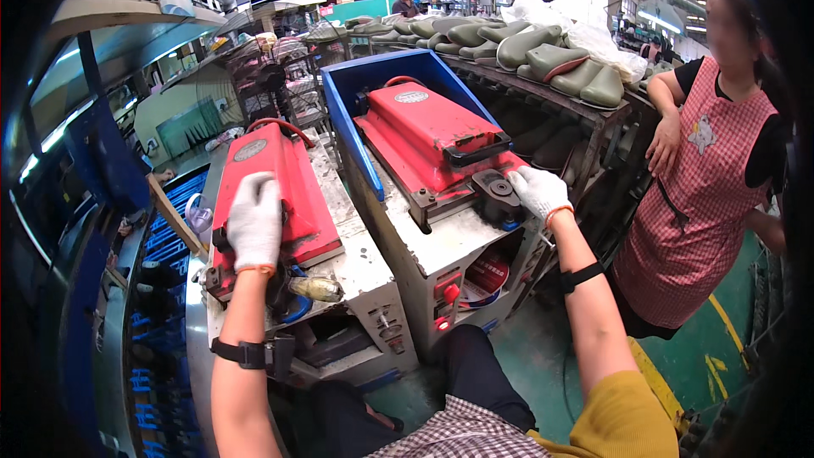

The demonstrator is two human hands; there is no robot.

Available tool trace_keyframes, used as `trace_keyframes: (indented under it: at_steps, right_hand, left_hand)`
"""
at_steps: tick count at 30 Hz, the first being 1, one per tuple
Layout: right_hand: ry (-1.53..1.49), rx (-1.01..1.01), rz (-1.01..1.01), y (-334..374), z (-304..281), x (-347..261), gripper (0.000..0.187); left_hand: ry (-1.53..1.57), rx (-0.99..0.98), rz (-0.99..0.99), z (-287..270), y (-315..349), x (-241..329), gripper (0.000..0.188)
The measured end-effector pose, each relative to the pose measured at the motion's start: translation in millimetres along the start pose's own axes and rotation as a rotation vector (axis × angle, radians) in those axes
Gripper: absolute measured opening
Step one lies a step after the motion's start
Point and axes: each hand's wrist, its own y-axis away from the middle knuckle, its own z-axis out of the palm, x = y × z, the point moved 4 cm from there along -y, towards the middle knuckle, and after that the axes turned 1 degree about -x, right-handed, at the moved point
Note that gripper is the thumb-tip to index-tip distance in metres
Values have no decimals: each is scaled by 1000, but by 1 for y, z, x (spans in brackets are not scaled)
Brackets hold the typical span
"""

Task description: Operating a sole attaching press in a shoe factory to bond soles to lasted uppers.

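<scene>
Two machines with red metal covers stand side by side before me, both covers down. My left hand (254,225), in a white knit glove, is closed over the front of the left red cover (271,165). Dark handle parts show beside it, though its fingertips are hidden. My right hand (540,192), gloved the same way, lies at the front right corner of the right red cover (424,123). Its fingers stretch toward a black round-topped block (496,192), seemingly touching it. A black handle (476,149) crosses that cover's front.
Olive-green clogs (543,55) are heaped on a rack behind the right machine. A blue guard (352,131) surrounds that machine's back and left. A co-worker in a checked apron (704,195) stands close on my right. A yellowish bottle-shaped object (316,288) lies at the left machine's front.
</scene>
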Motion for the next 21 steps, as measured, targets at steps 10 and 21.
trace_keyframes:
  at_steps: [10, 21]
  right_hand:
    - [-5, 87, 74, 16, -5, -12, 45]
    - [-270, -94, 16, 122, -12, -71, 74]
  left_hand:
    - [-125, -405, 639, 177, 44, 119, 56]
    - [-222, -523, 564, 220, 41, 125, 84]
